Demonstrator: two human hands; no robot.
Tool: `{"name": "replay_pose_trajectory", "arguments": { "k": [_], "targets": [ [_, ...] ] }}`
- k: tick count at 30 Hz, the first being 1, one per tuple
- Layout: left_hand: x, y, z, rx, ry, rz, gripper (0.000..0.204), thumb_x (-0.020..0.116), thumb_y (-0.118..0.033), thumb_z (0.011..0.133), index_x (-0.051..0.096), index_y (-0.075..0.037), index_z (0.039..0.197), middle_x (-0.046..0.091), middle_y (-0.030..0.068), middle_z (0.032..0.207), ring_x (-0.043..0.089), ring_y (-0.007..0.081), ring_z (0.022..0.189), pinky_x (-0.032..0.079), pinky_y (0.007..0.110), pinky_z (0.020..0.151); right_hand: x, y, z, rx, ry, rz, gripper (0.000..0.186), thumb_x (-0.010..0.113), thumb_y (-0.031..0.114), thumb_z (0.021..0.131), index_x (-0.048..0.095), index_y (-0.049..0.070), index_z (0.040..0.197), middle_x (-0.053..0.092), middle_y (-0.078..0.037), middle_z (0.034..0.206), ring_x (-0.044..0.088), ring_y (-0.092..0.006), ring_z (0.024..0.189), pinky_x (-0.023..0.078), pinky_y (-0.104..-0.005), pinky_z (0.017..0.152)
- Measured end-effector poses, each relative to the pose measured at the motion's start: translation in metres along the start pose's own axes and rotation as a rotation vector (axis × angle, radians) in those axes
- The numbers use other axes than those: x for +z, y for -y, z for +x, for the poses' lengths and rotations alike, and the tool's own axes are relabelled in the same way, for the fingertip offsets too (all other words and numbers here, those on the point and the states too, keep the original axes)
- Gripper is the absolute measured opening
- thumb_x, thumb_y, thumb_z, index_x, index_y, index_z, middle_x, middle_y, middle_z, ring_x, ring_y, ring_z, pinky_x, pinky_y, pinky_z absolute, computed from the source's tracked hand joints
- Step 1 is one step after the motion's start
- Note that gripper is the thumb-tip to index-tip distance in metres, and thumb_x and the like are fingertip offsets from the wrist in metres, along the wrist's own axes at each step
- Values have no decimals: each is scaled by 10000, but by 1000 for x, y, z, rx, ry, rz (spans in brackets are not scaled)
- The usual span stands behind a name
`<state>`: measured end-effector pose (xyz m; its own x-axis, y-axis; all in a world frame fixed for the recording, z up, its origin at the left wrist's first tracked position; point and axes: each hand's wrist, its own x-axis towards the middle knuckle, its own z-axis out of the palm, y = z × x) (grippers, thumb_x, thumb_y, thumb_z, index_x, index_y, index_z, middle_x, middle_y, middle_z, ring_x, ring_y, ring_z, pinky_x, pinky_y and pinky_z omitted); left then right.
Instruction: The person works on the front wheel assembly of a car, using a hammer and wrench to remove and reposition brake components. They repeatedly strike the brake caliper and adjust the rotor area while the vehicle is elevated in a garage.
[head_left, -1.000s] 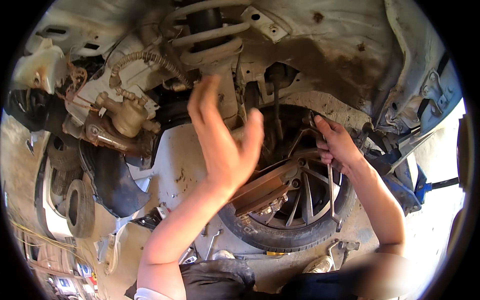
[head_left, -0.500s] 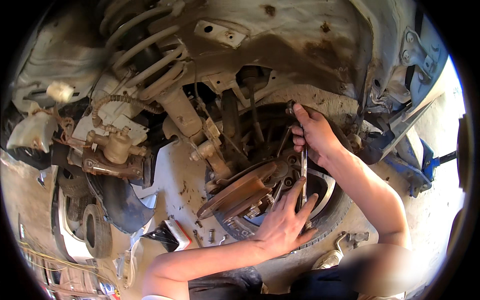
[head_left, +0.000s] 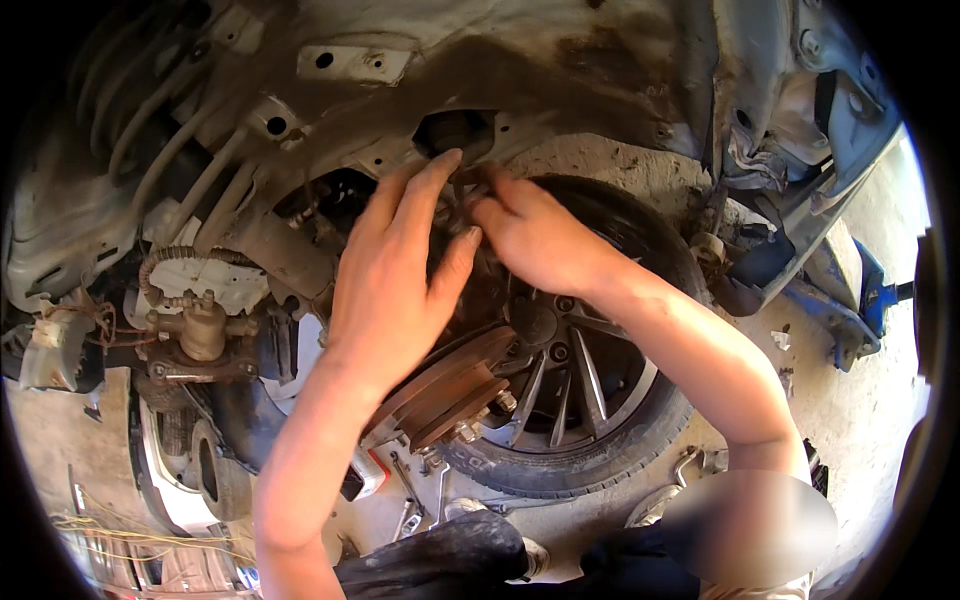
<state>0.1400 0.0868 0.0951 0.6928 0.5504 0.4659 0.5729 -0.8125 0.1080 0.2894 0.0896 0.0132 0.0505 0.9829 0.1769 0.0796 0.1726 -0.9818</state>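
Note:
Both my hands are raised beneath the wheel arch (head_left: 560, 85), close to a dark opening in its panel. My left hand (head_left: 385, 265) has its fingers stretched upward and its thumb apart, with nothing visible in its grasp. My right hand (head_left: 545, 235) is beside it, fingers curled around something dark and blurred that I cannot make out. Below the hands is a rusty brake disc (head_left: 450, 390), tilted, with studs on its near side. A wheel with a spoked rim and black tyre (head_left: 570, 472) lies flat on the floor beneath.
A coil spring (head_left: 150, 165) and a rusty brake caliper (head_left: 205, 330) are at left. Spanners (head_left: 408, 500) and a red-and-white box (head_left: 369, 474) lie on the floor near my knees. A blue jack (head_left: 850, 310) stands at right. Old tyres (head_left: 215, 470) are at far left.
Both hands have moved up and left, from over the wheel to under the arch. The spanner held in my right hand earlier is no longer visible there. The view has shifted.

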Motion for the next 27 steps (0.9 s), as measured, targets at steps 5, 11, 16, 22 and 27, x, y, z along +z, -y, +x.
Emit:
{"name": "replay_pose_trajectory", "arguments": {
  "k": [5,11,16,22,27],
  "targets": [
    [2,13,5,-162,255,-238,325,599,-146,933,602,24,1210,657,186,1032,623,312,895,499,369,802,-15,9,-3,181,138,0,477,419,279,964,495,-91,1255,615,-328,1131,590,-423,1110,441,-441,964],
    [-17,6,17,-417,154,-468,216,569,-125,965,673,11,1096,649,40,745,560,75,642,466,245,590,-35,5,-18,62,276,-66,627,428,491,984,516,-45,1297,619,-289,1185,583,-356,1158,444,-406,982],
    [-32,33,32,-415,31,-674,236,565,-161,988,654,9,1126,649,28,837,610,83,711,492,227,600,-69,-20,-64,139,464,-301,709,428,555,984,487,-54,1344,622,-265,1204,597,-355,1139,457,-398,987],
    [8,48,23,-613,283,-900,300,577,-224,985,609,23,1151,649,67,910,637,129,771,536,261,648,-52,-25,-138,322,460,-231,320,453,284,1020,541,-12,935,658,-137,732,674,-292,752,521,-408,693],
    [44,55,25,-419,691,-473,277,531,-180,972,626,38,1114,662,97,887,644,169,748,517,305,662,-53,-8,-182,435,280,-8,236,516,190,993,503,-18,1104,618,-82,688,585,-176,586,485,-324,562]
  ]
}}
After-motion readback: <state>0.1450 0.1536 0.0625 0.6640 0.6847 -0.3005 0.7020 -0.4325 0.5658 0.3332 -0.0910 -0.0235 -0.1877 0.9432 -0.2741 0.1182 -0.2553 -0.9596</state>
